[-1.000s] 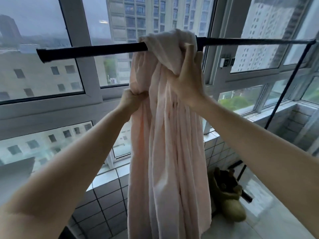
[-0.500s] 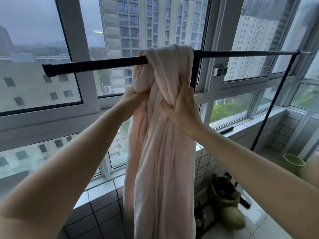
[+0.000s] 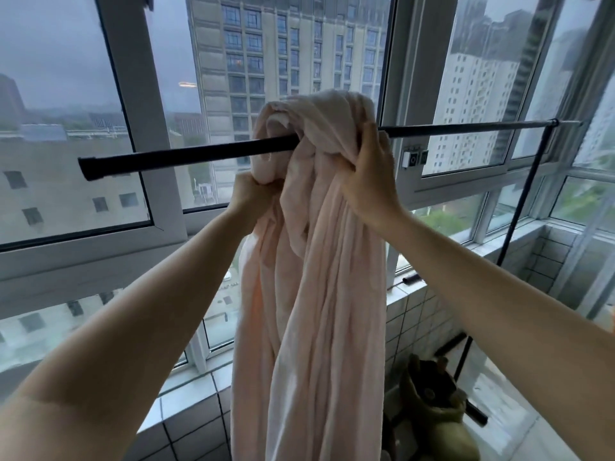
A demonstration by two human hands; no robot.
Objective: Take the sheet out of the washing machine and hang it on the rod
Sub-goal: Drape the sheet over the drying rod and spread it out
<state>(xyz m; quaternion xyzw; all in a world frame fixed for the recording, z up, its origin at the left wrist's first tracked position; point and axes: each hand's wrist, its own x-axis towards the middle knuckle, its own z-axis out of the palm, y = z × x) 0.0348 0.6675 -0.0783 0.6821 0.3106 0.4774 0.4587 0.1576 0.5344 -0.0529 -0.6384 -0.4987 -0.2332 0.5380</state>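
head view. a pale pink, bunched cotton sheet [image 3: 319,294] is draped over a thin black metal rod [image 3: 186,154] that runs from lower left to upper right across the frame; the sheet's gathered top rises in a hump above the rod, and its long folds hang straight down in front of the tiled ledge [image 3: 412,314] to the bottom edge of the frame. the left hand [image 3: 248,191] is closed in a fist just below the rod, gripping a fold of the sheet at the left side of the bundle. the right hand [image 3: 367,176] lies against the right side of the bundle where it crosses the rod, back of the hand toward the camera; the thumb and fingers curl into the fabric and hold a gathered fold. both bare forearms reach up from the lower corners of the frame. the far end of the rod meets a black upright post [image 3: 522,207] at the right. behind the rod stand grey-framed windows [image 3: 133,104] with tall apartment blocks beyond under an overcast sky. on the white floor at the lower right lies an olive-green soft object with dark parts [image 3: 439,424]; what it is cannot be told.
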